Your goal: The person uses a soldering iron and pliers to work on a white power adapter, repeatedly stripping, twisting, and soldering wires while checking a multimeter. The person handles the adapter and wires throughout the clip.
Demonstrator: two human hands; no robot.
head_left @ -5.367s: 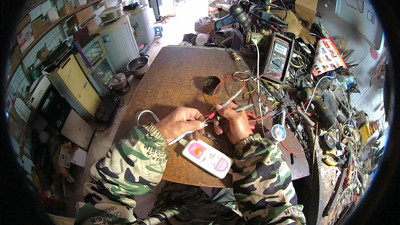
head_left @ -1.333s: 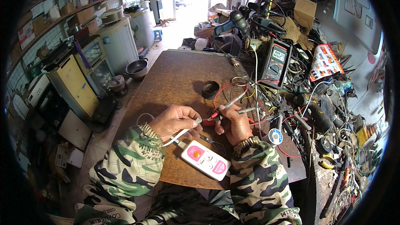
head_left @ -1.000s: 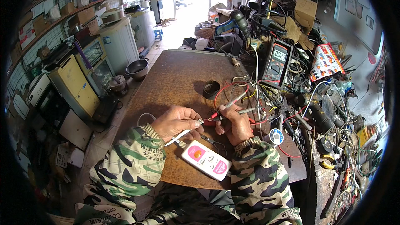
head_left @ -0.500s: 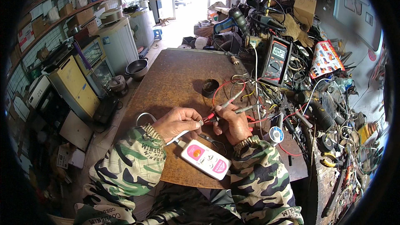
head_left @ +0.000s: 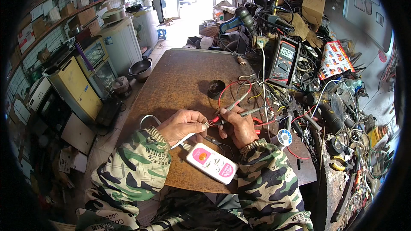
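My left hand (head_left: 184, 126) is closed, pinching the end of a white cable (head_left: 183, 139) between thumb and fingers. Facing it, my right hand (head_left: 240, 127) is closed round a pair of test probes (head_left: 238, 103) with grey handles. A red probe tip (head_left: 215, 120) meets the bared cable end at my left fingertips; exact contact is too small to tell. Beneath my hands lies a white oblong device (head_left: 212, 164) with pink labels, and beside it a pair of dark-handled scissors (head_left: 222, 146), partly hidden. A multimeter (head_left: 284, 62) with a lit display leans at the right.
A small black round pot (head_left: 215, 88) stands on the brown worktable (head_left: 184, 72). A solder spool (head_left: 284, 137) sits right of my right wrist. Tangled wires and tools (head_left: 338, 119) crowd the right side. On the floor at left is a dark pan (head_left: 141, 69).
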